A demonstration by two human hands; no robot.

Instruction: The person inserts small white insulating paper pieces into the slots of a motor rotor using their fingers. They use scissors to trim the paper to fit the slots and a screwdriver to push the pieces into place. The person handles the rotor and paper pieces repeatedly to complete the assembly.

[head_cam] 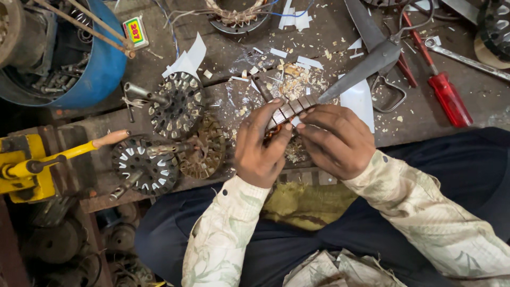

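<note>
above the littered desk (425,114), a stiff, rather heavy slotted motor core (289,110) is clenched between the left hand (258,146) and right hand (334,139), best gripped by its metal rim, away from fragile copper windings.

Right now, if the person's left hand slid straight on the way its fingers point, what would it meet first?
Probably the large scissors. The left hand points up and right along the slotted metal core it grips, whose far end seems to touch a blade; depth is unclear.
</note>
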